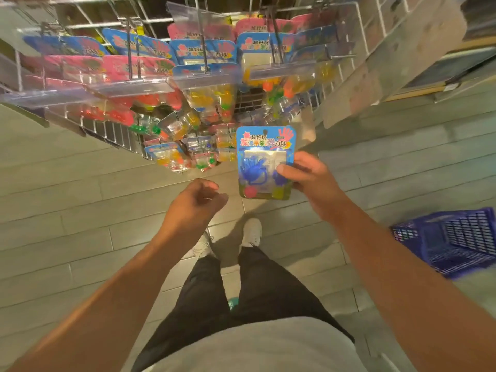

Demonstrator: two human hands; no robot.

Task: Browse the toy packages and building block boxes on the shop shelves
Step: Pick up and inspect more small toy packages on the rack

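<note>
My right hand [308,178] grips a blue blister-card toy package [264,157] by its right edge, thumb on the front. The card shows a blue sticky hand, a pink ball and a yellow piece under clear plastic. It is held upright in front of the wire rack [112,17]. My left hand [197,202] hovers just left of the package with fingers loosely curled, holding nothing. Several similar blue and pink packages [204,52] hang on hooks above, and more hang lower down [171,157].
A blue plastic shopping basket [456,240] sits on the grey plank floor at the right. A shelf unit side [375,65] rises at the upper right. My legs and white shoes [251,232] stand below the hands.
</note>
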